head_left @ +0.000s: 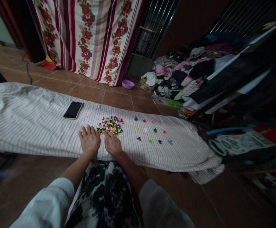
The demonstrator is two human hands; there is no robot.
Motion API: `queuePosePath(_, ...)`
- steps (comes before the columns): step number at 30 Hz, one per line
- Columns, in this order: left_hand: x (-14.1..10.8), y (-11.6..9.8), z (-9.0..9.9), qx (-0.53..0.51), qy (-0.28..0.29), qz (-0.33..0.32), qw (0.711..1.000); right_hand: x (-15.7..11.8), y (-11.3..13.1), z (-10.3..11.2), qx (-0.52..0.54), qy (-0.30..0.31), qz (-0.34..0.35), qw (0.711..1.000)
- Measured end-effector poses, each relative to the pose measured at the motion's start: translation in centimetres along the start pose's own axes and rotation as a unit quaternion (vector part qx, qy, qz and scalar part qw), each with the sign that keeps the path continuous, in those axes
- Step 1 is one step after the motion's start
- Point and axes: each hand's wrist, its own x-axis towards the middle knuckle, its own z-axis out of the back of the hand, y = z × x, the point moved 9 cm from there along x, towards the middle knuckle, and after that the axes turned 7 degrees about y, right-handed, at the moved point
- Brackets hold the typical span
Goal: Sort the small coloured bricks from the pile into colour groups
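Note:
A heap of small multicoloured beads or pieces (111, 124) lies on the striped cloth (45, 133) in front of me. My left hand (89, 139) rests flat on the cloth at the heap's near left edge, fingers stretched out, holding nothing visible. My right hand (113, 144) is at the near edge of the heap. Its index finger reaches left and touches pieces there; the other fingertips are partly hidden. Right of the heap, small single-colour clusters sit apart in rows, among them a yellow cluster (136, 127), a green cluster (155, 130) and an orange cluster (164, 131).
A phone (73, 110) lies on the cloth left of the heap. Beyond are a floral curtain (92, 38), a purple basin (128, 84) and a broom (48, 63) on the tiled floor. Piled clothes (182, 71) stand back right, with a dark slanting frame nearer on that side.

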Motion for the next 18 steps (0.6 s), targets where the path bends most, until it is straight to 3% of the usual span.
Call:
queuePosePath(8, -0.1, -0.2, 0.5, 0.0, -0.004, -0.005, 1.0, 1.2, 0.0, 1.3, 0.046, -0.029, 0.006, 0.999)
queuePosePath(18, -0.1, -0.1, 0.2, -0.001, 0.008, -0.005, 1.0, 4.3, 0.8, 0.7, 0.009, 0.013, -0.007, 1.0)
